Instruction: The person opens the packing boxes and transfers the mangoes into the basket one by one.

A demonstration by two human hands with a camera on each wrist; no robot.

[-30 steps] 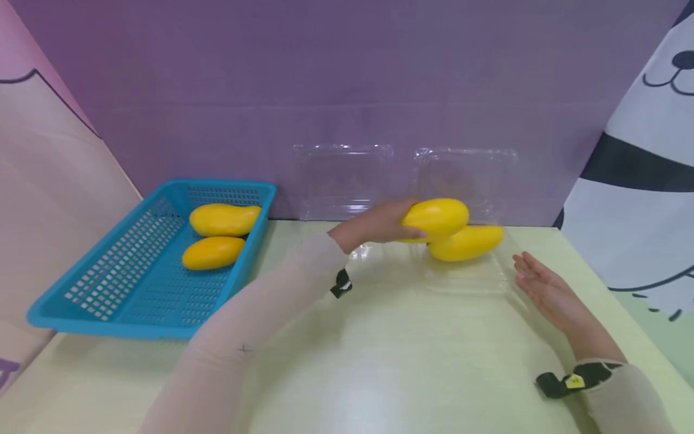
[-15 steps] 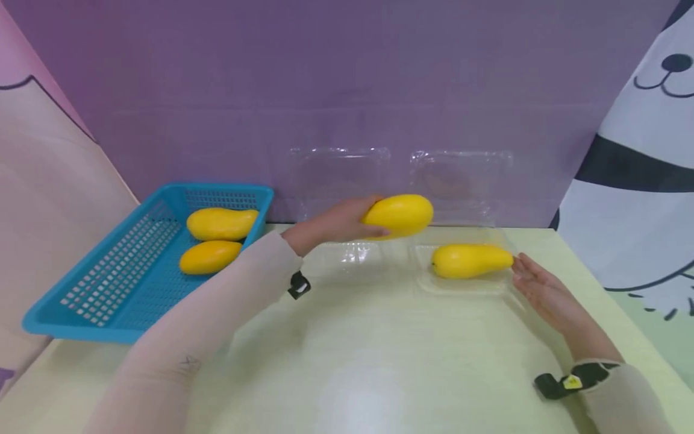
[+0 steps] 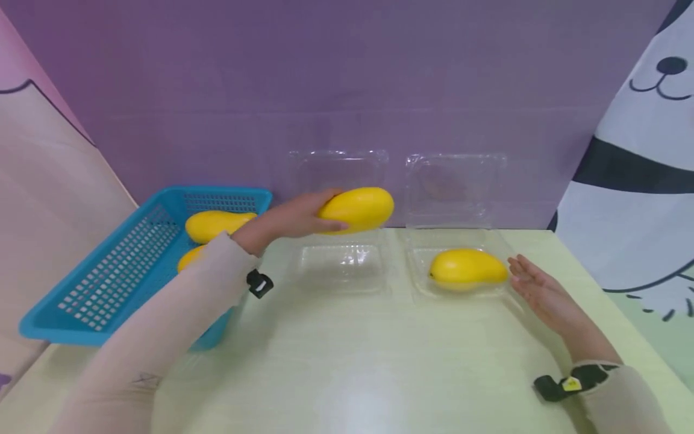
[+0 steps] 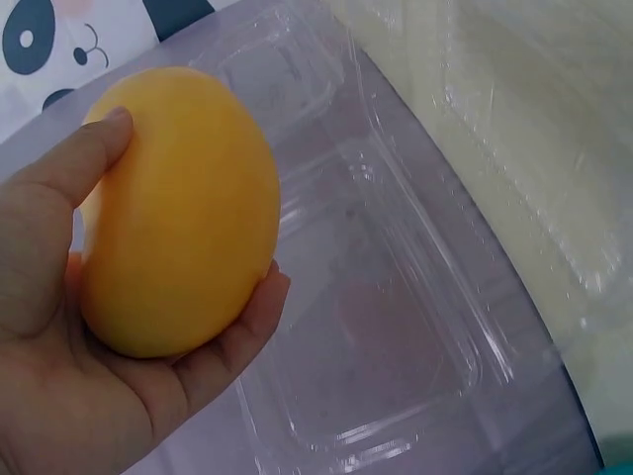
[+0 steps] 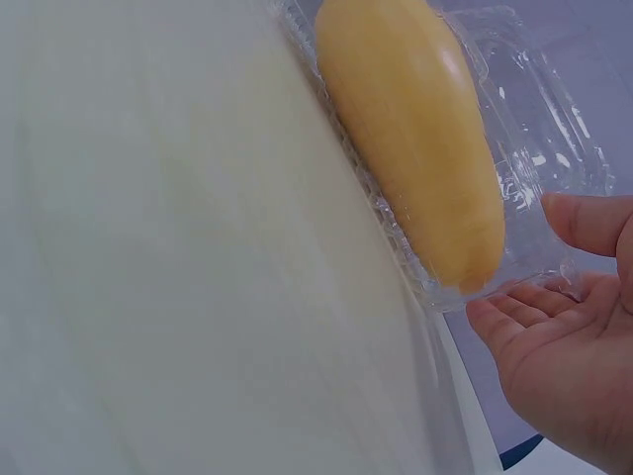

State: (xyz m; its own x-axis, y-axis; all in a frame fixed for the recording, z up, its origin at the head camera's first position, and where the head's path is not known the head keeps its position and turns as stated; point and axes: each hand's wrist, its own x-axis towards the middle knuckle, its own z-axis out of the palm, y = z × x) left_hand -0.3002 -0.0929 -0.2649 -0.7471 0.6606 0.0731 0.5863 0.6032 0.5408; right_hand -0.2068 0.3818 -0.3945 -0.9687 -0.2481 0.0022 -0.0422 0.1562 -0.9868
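Note:
My left hand [image 3: 306, 216] grips a yellow mango [image 3: 358, 210] in the air, above the left clear plastic clamshell box [image 3: 338, 271]. In the left wrist view, the thumb lies on one side of this mango [image 4: 183, 218] and the fingers curl under it. Another mango [image 3: 467, 269] lies on its side in the base of the right clear clamshell box [image 3: 416, 265]. Beside that box's right end is my right hand [image 3: 547, 301], fingers extended and holding nothing. In the right wrist view its fingertips are at the box's end wall; whether they touch, I cannot tell.
A blue perforated basket [image 3: 135, 340] stands at the left of the pale table [image 3: 358, 361]. Two mangoes show in it, the nearer one [image 3: 190, 258] partly hidden by my left arm. Both box lids [image 3: 455, 187] stand up against the purple wall [image 3: 336, 72].
My left hand has moved left with its mango, from over the right box to over the left one. The mango in the right box has settled lower. My right hand stays nearly still.

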